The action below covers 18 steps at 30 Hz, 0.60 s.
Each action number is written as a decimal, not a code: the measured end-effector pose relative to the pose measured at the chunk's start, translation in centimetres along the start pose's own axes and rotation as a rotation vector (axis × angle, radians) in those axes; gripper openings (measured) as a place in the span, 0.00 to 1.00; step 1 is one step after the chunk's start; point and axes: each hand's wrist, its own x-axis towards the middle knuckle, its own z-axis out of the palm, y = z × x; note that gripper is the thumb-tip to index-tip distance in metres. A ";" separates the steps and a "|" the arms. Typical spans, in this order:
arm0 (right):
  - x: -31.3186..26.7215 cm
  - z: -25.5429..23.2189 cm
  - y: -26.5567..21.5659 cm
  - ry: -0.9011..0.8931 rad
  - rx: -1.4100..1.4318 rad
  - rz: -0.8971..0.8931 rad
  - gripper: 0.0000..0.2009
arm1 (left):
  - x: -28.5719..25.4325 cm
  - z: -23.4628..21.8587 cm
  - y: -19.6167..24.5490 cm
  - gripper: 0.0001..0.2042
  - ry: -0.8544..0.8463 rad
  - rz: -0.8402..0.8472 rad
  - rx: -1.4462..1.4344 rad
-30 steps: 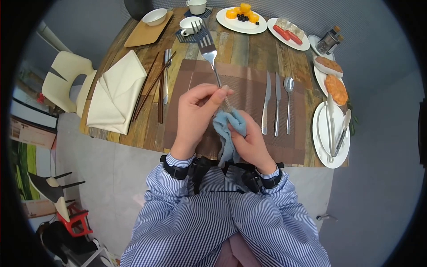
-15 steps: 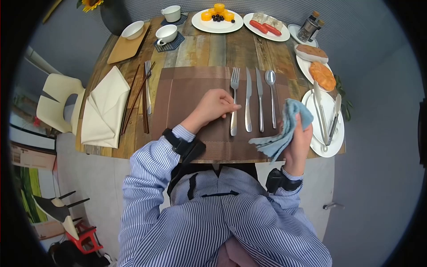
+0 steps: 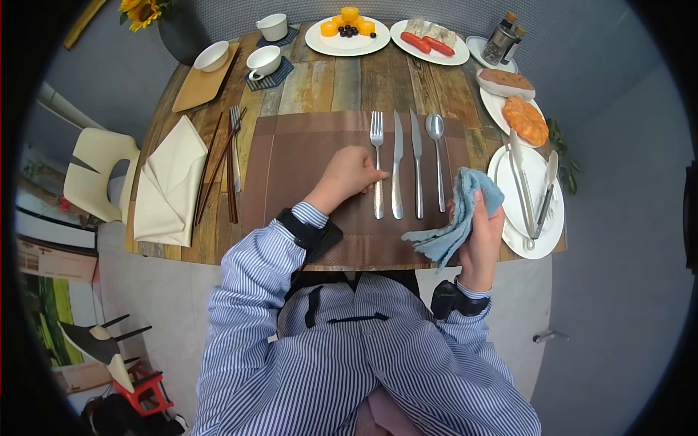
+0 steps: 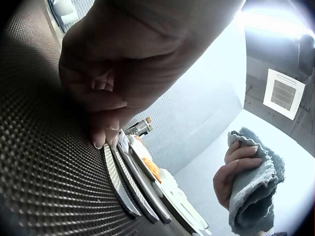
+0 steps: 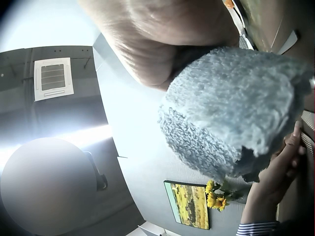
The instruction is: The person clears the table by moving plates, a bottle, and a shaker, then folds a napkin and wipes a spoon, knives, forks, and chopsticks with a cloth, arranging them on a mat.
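Note:
On the brown placemat (image 3: 291,145), the left hand (image 3: 347,174) pinches the handle of a silver fork (image 3: 376,131), whose tines point away. Two knives (image 3: 398,152) and a spoon (image 3: 435,127) lie parallel to its right. In the left wrist view the fingertips of the left hand (image 4: 123,64) are down at the cutlery handles; their exact contact is partly hidden. A crumpled blue cloth (image 3: 454,218) is gripped by the right hand (image 3: 481,240), raised by the placemat's right edge. The cloth (image 5: 236,108) covers much of the right wrist view.
A folded cream napkin (image 3: 171,182), chopsticks (image 3: 231,174) and another fork lie left. Tongs rest on a white plate (image 3: 509,218) at right, below the bread plate. Fruit (image 3: 349,29), sausages, cups (image 3: 264,60), a wooden tray (image 3: 200,87) and shakers stand at the back.
The fork, formerly held up between both hands, lies on the placemat beside the knives. The right hand has moved right with the cloth. Over the last half second the hands barely shifted.

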 end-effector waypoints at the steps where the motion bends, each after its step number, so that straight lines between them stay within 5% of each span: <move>1: 0.1 -0.1 0.2 -0.018 -0.010 -0.004 0.13 | 0.1 0.0 -0.1 0.14 -0.012 -0.001 0.053; 18: 0.2 0.6 1.0 -0.086 -0.058 0.028 0.14 | -0.2 0.1 0.2 0.13 -0.075 -0.093 -0.057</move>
